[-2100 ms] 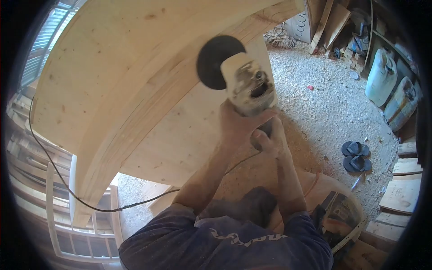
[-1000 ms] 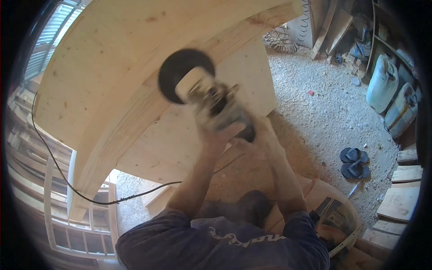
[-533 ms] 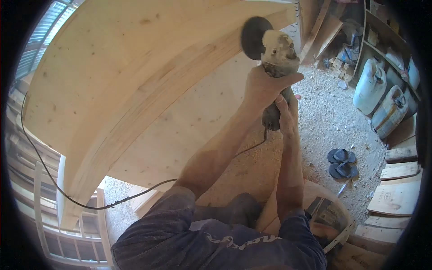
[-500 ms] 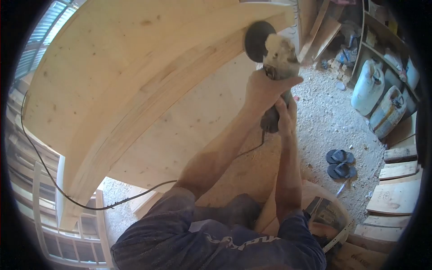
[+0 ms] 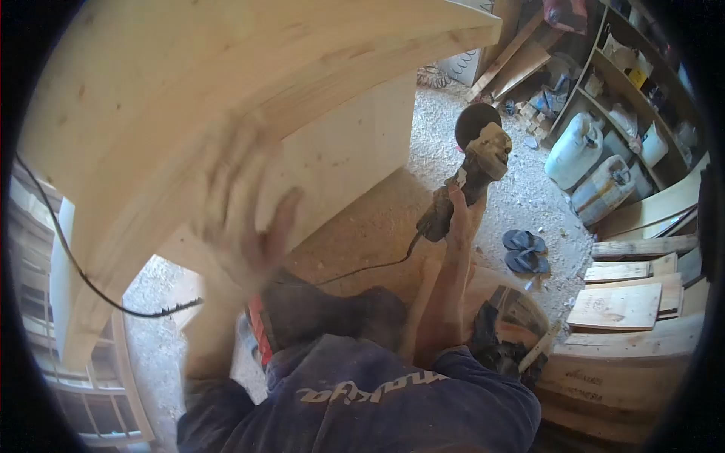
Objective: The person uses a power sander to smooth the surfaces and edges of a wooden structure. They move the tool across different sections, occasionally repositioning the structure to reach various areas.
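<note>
In my right hand is a dusty angle grinder, gripped by its body and held away from the wood. Its round dark disc points up and away from me. My left hand is blurred by motion, empty, with fingers and thumb spread. It overlaps the curved edge of a large pale wooden piece that arcs across the upper left. From the grinder's rear a dark cord trails left behind my left forearm.
Sandals lie on the dust-covered floor to the right. Beyond them stand plastic jerrycans beside a shelf. Stacked boards line the right side. A slatted wooden frame is at lower left, near the hanging cord.
The grinder has come off the wooden edge, lowered in my right hand. My left hand has let go of it and moved left to the curved edge. The view has shifted right.
</note>
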The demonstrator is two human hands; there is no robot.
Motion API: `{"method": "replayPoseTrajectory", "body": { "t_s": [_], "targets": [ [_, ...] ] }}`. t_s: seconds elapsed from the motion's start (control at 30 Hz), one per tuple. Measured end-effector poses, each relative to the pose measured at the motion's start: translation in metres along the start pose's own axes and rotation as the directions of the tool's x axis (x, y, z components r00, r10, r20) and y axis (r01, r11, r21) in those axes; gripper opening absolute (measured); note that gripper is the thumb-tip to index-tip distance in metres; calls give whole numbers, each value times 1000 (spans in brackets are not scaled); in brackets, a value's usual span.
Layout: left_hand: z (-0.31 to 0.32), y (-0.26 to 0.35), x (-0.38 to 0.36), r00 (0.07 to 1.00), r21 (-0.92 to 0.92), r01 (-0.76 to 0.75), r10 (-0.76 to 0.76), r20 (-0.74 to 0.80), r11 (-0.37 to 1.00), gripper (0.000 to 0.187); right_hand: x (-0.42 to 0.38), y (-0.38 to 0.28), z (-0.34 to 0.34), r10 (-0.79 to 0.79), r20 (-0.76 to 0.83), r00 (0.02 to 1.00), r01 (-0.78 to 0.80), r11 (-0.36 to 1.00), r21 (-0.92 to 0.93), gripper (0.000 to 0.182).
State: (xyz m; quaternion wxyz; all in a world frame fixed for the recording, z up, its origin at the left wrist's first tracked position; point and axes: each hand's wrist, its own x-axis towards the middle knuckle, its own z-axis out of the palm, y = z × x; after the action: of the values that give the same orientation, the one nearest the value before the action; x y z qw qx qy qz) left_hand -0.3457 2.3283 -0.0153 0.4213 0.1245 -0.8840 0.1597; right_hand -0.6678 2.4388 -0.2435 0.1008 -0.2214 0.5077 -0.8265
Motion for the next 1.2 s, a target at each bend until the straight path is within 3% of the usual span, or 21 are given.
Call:
{"method": "replayPoseTrajectory", "body": {
  "t_s": [0.03, 0.07, 0.13, 0.37, 0.53, 0.57, 0.63, 0.7, 0.8, 0.9, 1.1, 1.13, 1.2],
  "targets": [
    [-32, -8, 20, 995, 228, -32, 11, 96, 973, 79, -6, -2, 2, -11, -35, 999, 13, 998, 68, 59],
    [-38, -23, 18, 996, 224, -9, -11, 88, 975, 79, -13, -5, 4, -16, -69, 998, 26, 990, 137, 58],
    [-52, -51, 8, 916, 421, -195, 10, 402, 886, 101, -21, -11, 11, -68, -99, 993, 82, 986, 144, 52],
    [-107, -95, -45, 913, 423, -206, 18, 407, 882, 108, -62, -77, 44, -194, -86, 977, 208, 958, 198, 44],
    [-161, -106, -90, 905, 519, -41, -188, 382, 854, 111, -87, -93, 49, -200, -55, 978, 206, 969, 135, 41],
    [-174, -103, -92, 909, 512, -49, -173, 378, 858, 111, -68, -95, 58, -238, -71, 969, 245, 962, 122, 42],
    [-208, -87, -95, 865, 581, 12, -301, 403, 814, 108, -31, -97, 75, -313, -116, 943, 324, 941, 97, 42],
    [-255, -60, -83, 811, 509, 202, -434, 392, 837, 92, 16, -100, 83, -383, -172, 908, 399, 914, 71, 43],
    [-286, -93, -77, 900, 424, 154, -304, 312, 892, 87, 88, -106, 87, -489, -252, 835, 506, 863, 0, 44],
    [-268, -119, -55, 845, 224, 124, -221, 486, 967, 90, 173, -127, 84, -593, -339, 730, 594, 796, -113, 45],
    [-239, -171, 5, 611, -191, 207, 25, 791, 959, 95, 191, -167, 29, -771, -351, 532, 655, 637, -407, 48],
    [-242, -179, 12, 558, -233, 245, 60, 827, 941, 96, 194, -174, 34, -772, -349, 532, 647, 636, -421, 48],
    [-257, -193, 31, 435, -292, 305, 140, 890, 906, 98, 63, -143, 72, -467, -384, 797, 428, 884, -186, 45]
  ]
}}
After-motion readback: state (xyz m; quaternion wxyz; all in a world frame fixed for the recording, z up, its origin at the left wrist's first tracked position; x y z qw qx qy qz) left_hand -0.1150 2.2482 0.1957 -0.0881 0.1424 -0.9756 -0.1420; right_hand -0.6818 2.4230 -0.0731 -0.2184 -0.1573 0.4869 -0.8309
